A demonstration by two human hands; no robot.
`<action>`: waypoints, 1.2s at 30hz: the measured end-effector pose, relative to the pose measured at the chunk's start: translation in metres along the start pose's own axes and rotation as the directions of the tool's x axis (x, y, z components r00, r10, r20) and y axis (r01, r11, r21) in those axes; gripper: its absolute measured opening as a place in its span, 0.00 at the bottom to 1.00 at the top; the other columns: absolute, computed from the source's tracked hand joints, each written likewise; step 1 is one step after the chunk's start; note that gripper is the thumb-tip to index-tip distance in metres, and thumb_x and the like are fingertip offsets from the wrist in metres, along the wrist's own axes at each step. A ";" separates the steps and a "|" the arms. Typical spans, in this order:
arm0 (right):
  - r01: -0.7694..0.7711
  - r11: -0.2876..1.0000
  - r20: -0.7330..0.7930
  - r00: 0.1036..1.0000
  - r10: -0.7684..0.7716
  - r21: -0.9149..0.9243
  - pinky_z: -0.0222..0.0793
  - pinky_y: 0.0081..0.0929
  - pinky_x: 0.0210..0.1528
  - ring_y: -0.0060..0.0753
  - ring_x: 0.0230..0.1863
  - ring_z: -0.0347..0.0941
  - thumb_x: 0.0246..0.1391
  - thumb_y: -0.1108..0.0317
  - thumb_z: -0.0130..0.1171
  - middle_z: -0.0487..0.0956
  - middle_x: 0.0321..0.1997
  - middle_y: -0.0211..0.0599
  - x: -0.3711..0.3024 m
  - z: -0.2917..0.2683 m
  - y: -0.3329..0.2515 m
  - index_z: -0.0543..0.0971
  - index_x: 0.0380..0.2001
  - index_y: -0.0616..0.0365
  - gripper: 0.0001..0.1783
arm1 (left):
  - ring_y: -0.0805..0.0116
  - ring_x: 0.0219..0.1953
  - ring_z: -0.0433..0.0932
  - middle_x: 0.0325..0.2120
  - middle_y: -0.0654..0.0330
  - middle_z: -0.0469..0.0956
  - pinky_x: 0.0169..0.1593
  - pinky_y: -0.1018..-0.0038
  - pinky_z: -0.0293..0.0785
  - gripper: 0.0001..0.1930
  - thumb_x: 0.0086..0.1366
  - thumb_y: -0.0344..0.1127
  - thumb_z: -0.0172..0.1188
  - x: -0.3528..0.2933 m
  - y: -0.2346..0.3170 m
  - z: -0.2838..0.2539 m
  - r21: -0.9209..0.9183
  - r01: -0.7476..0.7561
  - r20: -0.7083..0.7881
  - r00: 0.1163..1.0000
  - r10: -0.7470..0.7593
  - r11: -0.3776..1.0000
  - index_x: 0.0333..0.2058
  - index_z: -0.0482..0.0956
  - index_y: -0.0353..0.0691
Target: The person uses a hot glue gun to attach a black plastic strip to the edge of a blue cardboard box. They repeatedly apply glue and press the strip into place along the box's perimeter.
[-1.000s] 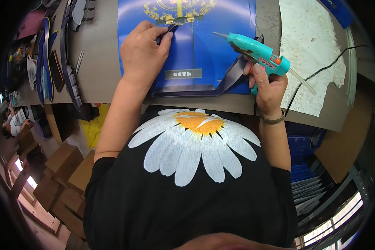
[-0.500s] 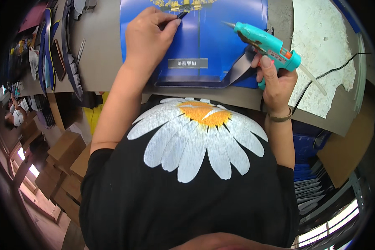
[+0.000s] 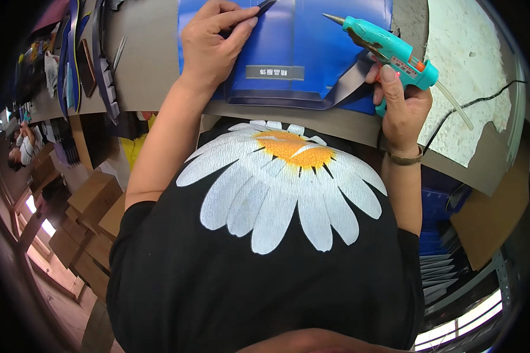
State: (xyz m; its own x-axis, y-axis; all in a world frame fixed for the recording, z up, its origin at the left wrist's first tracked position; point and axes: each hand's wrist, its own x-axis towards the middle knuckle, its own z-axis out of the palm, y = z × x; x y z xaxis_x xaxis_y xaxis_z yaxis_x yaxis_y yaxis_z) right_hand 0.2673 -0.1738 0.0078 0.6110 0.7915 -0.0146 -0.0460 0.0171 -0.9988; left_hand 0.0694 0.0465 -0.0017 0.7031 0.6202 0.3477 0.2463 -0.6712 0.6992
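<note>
A blue glossy flat bag lies on the table, with a grey printed label near its near edge. My left hand is closed over the bag's left part, thumb and forefinger pinching the end of a dark flat strip by the top edge of the view. Wrapped round the handle of a teal glue gun, my right hand holds it above the bag's right side. The gun's nozzle points up and left, apart from the bag. A dark ribbon curves along the bag's near edge and up to behind the right hand.
A stained white sheet lies on the right of the table, crossed by a black cord. Dark curved strips and a phone-like slab lie to the left. Cardboard boxes stand below left. Far left, another person is visible.
The view has shifted, so table and hands sit higher and slightly right; the bag's gold pattern has left the picture. Both hands keep nearly the same place over the bag and the same grips.
</note>
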 end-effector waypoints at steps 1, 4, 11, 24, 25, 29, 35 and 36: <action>0.004 1.000 0.003 1.000 -0.004 -0.003 0.61 0.14 0.25 0.17 0.23 0.67 0.63 0.63 0.60 0.81 0.32 0.36 0.000 0.000 0.000 0.80 0.45 0.64 0.15 | 0.73 0.36 0.77 0.35 0.59 0.80 0.40 0.80 0.73 0.11 0.61 0.25 0.66 -0.001 -0.001 0.000 -0.004 0.019 0.003 1.000 -0.019 1.000 0.43 0.87 0.38; 0.015 1.000 0.002 1.000 -0.015 0.005 0.61 0.14 0.25 0.15 0.22 0.67 0.62 0.64 0.61 0.81 0.31 0.34 0.004 -0.001 0.001 0.79 0.45 0.63 0.14 | 0.67 0.33 0.77 0.30 0.55 0.78 0.39 0.74 0.72 0.12 0.61 0.26 0.63 0.002 0.013 -0.003 -0.029 0.123 0.034 0.992 -0.122 0.992 0.44 0.85 0.36; 0.038 0.998 -0.009 0.999 -0.037 0.051 0.61 0.13 0.24 0.12 0.22 0.67 0.61 0.64 0.63 0.81 0.30 0.30 0.005 0.000 0.004 0.79 0.43 0.61 0.12 | 0.68 0.42 0.80 0.40 0.57 0.83 0.49 0.76 0.73 0.12 0.63 0.26 0.64 -0.028 0.008 -0.011 0.117 -0.013 -0.064 0.998 0.021 0.993 0.45 0.86 0.39; 0.121 0.982 0.011 0.993 -0.120 -0.142 0.63 0.16 0.25 0.19 0.23 0.70 0.69 0.63 0.50 0.83 0.37 0.47 -0.007 -0.008 -0.035 0.75 0.50 0.66 0.17 | 0.61 0.40 0.78 0.38 0.62 0.83 0.45 0.69 0.74 0.10 0.60 0.32 0.65 -0.034 -0.006 -0.003 0.121 -0.069 -0.180 0.980 0.090 0.990 0.41 0.87 0.45; 0.131 0.973 0.018 0.991 -0.130 -0.191 0.63 0.16 0.25 0.19 0.23 0.70 0.69 0.63 0.50 0.83 0.38 0.47 -0.013 -0.011 -0.043 0.75 0.50 0.66 0.17 | 0.62 0.41 0.79 0.39 0.60 0.83 0.46 0.70 0.74 0.10 0.60 0.30 0.64 -0.037 -0.006 -0.003 0.127 -0.058 -0.171 0.982 0.080 0.990 0.42 0.87 0.44; -0.083 0.934 0.066 0.991 0.113 -0.349 0.63 0.15 0.25 0.17 0.23 0.69 0.65 0.67 0.56 0.83 0.39 0.46 -0.035 -0.015 -0.075 0.75 0.50 0.65 0.15 | 0.63 0.42 0.79 0.39 0.58 0.83 0.47 0.72 0.73 0.11 0.62 0.28 0.64 -0.035 -0.002 -0.006 0.107 -0.043 -0.144 0.988 0.058 0.993 0.44 0.86 0.40; -0.162 0.828 0.161 0.944 0.289 -0.537 0.67 0.19 0.29 0.19 0.27 0.71 0.61 0.67 0.61 0.79 0.33 0.32 -0.043 -0.008 -0.086 0.76 0.49 0.64 0.16 | 0.60 0.37 0.79 0.34 0.53 0.81 0.43 0.70 0.74 0.09 0.60 0.26 0.62 -0.038 0.002 -0.002 -0.030 0.000 -0.191 0.982 -0.006 1.000 0.40 0.85 0.35; -0.137 0.813 0.171 0.945 0.279 -0.566 0.68 0.21 0.30 0.20 0.28 0.72 0.61 0.67 0.61 0.79 0.33 0.33 -0.042 -0.004 -0.087 0.75 0.49 0.64 0.16 | 0.59 0.34 0.80 0.32 0.50 0.80 0.40 0.70 0.75 0.08 0.59 0.25 0.62 -0.036 0.005 -0.003 -0.072 0.002 -0.214 0.977 -0.017 0.997 0.37 0.85 0.31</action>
State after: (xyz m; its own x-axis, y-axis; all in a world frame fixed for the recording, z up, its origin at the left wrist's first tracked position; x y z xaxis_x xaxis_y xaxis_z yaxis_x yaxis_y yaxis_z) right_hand 0.2487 -0.2115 0.0946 0.4290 0.8574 -0.2843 0.3257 -0.4403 -0.8367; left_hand 0.0436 0.0225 -0.0090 0.5401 0.7040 0.4610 0.1987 -0.6390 0.7431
